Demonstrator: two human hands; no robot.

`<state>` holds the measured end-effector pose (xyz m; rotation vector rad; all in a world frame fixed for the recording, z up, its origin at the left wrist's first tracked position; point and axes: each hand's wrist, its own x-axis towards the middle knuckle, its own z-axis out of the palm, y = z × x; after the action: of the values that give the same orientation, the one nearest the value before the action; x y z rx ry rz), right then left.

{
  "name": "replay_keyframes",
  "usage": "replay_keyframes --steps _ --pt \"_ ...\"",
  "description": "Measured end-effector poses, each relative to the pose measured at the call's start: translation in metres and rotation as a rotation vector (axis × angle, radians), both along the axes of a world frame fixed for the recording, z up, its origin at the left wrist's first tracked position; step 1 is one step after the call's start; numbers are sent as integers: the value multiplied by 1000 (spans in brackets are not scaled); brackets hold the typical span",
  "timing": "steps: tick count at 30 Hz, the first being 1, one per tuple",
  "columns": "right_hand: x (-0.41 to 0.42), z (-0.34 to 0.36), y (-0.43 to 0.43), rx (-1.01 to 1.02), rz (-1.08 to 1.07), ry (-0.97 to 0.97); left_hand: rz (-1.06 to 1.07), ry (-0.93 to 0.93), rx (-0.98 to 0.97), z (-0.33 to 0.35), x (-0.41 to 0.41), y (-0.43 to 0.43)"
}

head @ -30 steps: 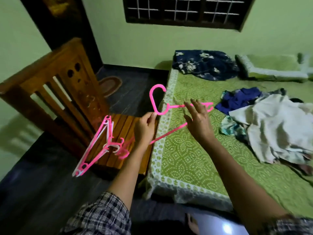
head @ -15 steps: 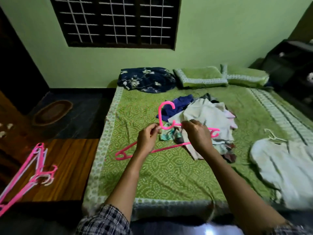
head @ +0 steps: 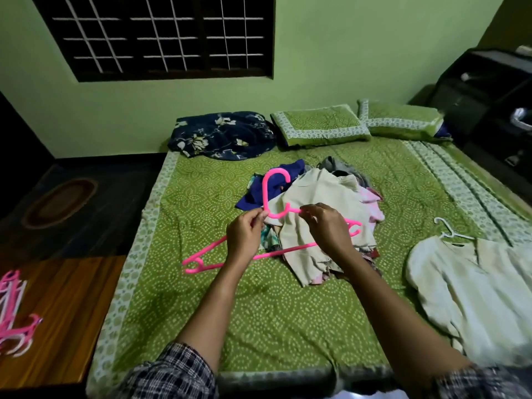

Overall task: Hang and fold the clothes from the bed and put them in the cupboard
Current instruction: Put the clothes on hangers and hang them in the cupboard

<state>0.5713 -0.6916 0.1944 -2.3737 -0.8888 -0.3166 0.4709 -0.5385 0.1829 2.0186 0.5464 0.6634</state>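
While the head view shows the pink hanger held over the bed, the left hand pinches it at the foot of the hook with curled fingers. The right hand pinches the shoulder bar just beside the neck, its fingers bent round the plastic. The hanger hangs above the near edge of the pile of clothes in the middle of the bed, cream cloth on top. The step seems to be readying the hanger for the next garment. It would go best if one hand kept the neck while the other lifted the top piece by its collar, so the layers beneath are not dragged along. A white garment already on a white hanger lies at the right, apart from the pile. Spare pink hangers lie on the wooden surface at the left. As for storage, only a dark unit stands at the far right; I cannot tell whether it is the cupboard or what it holds.
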Motion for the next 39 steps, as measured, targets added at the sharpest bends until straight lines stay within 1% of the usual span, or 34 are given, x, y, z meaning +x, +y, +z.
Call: replay_keyframes --steps 7,9,12,16,19,24,26,29,32,34,36,39 --pt "94 -7 30 -8 30 50 53 30 -29 -12 88 26" --pt "108 -9 36 16 18 74 56 33 -25 -11 102 33" --pt "139 -20 40 45 -25 156 96 75 -54 -16 127 46" --pt "183 -35 41 -21 6 250 96 99 -24 -29 159 50" --pt "210 -42 46 -23 31 304 130 95 -40 -36 179 49" --pt "262 -61 64 -80 83 377 177 143 -75 -53 214 60" --pt "282 -73 72 -106 76 391 205 189 -54 -62 227 71" --pt "307 -94 81 -186 52 406 270 253 -29 -75 239 88" --pt "329 -118 89 -300 19 474 300 266 -55 -93 246 101" --pt "345 -135 94 -362 11 518 324 287 -35 -106 253 108" --pt "359 -152 99 -441 19 545 350 313 -18 -116 261 114" --pt "375 -173 106 -535 66 526 365 329 -10 -130 271 119"
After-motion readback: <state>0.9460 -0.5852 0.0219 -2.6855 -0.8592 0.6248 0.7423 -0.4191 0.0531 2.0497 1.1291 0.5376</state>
